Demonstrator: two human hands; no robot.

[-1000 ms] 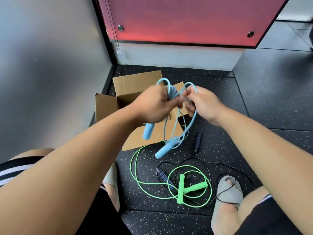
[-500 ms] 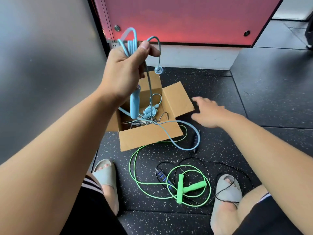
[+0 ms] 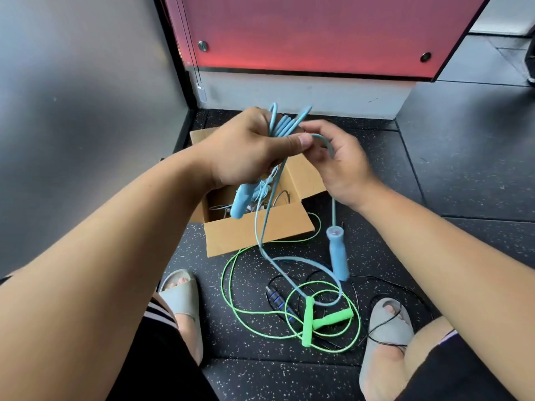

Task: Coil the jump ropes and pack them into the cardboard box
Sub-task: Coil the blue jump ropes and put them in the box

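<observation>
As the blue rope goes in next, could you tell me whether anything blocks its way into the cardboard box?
Nothing visible: left hand and right hand hold the blue rope above the open cardboard box, though its slack crosses the green rope.

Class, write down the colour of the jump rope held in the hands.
Light blue. The rope shows clearest in the head view.

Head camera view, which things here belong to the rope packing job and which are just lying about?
Job: blue jump rope, gripped by left hand and right hand; green jump rope and black jump rope on the floor; cardboard box.
Not the job: grey slippers on the feet; red panel.
</observation>
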